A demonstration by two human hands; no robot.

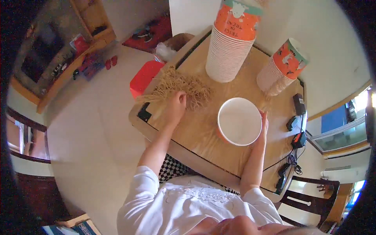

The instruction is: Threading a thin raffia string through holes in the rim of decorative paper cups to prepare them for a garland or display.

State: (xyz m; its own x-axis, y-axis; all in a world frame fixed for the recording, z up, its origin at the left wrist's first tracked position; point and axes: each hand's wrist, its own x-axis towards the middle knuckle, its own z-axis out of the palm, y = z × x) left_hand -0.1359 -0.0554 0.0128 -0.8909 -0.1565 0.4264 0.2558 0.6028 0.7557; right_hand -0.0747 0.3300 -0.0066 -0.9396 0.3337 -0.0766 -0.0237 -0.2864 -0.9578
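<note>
My left hand (179, 102) is closed at the near edge of a loose pile of tan, crinkled paper shreds (196, 88), its fingers pinched in among the strands. In front of me on the wooden table stands a round paper tub (239, 121), white inside with a bit of orange showing on its outer wall. My right hand (264, 122) grips the tub's right side; most of those fingers are hidden behind the wall. The tub's mouth faces up toward me, and its inside looks bare white.
A tall stack of nested paper tubs (228, 51) rises at the table's back, with a shorter stack (280, 70) to its right. Black adapters and cables (291, 158) line the right edge. A red container (145, 78) stands beyond the left edge. A dark wooden chair (309, 196) is at the lower right.
</note>
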